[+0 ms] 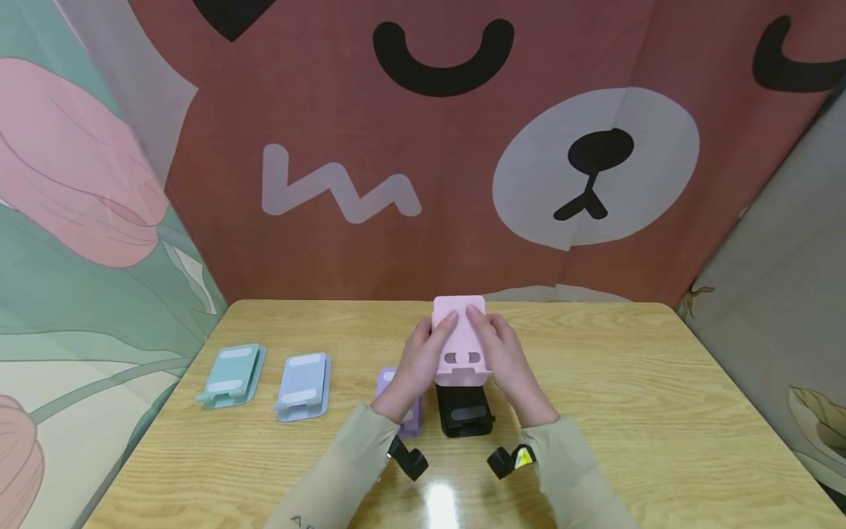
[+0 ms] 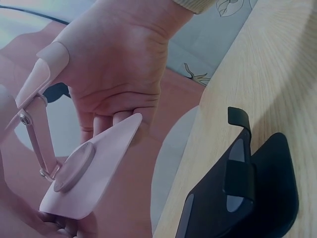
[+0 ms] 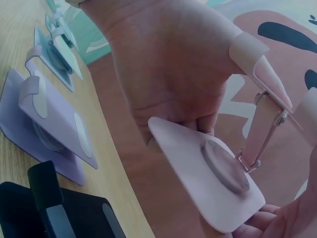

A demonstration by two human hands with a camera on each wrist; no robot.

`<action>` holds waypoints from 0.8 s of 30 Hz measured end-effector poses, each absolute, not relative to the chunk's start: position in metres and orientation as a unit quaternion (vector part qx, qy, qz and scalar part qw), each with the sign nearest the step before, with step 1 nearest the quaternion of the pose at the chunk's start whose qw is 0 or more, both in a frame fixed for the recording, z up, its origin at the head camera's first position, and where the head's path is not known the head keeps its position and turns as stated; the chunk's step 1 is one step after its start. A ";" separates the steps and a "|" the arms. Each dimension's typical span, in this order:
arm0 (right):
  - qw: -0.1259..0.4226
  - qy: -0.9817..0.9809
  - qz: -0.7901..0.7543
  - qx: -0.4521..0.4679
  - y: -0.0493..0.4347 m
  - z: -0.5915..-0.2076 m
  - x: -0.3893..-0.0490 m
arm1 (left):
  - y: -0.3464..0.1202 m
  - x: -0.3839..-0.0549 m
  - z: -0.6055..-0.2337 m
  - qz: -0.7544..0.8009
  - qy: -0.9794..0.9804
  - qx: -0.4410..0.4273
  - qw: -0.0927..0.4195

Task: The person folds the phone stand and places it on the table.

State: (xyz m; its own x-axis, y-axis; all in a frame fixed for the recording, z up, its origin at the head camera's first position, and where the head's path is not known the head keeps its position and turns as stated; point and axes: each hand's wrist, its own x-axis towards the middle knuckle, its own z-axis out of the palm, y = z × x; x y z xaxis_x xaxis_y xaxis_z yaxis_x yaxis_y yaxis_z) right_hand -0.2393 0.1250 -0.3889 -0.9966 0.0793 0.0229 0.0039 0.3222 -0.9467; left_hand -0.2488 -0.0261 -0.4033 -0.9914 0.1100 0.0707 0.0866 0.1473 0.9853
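Both hands hold up a pink folding phone stand [image 1: 465, 334] above the table, one on each side. The left hand [image 1: 416, 367] grips its left edge, with the thumb on the front plate. Gripping the right edge, the right hand [image 1: 514, 367] also lays its thumb on that plate. In the left wrist view, the stand is unfolded: a hinged arm [image 2: 43, 136] joins the plate to a flat base [image 2: 106, 168] with a round disc. Just below, a black phone stand [image 1: 463, 411] lies folded on the table. A purple phone stand [image 1: 413, 420] is partly hidden behind the left hand.
On the left of the wooden table [image 1: 628, 397] lie a light blue phone stand [image 1: 305, 380] and a teal phone stand [image 1: 233, 373], both folded. A printed cloth [image 1: 330, 257] hangs behind the table's back edge. Each wrist wears a small black camera [image 1: 411, 461].
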 end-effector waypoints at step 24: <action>0.040 -0.825 0.563 -0.032 0.125 -0.394 -0.241 | -0.025 -0.249 -0.408 0.660 0.748 0.062 -0.018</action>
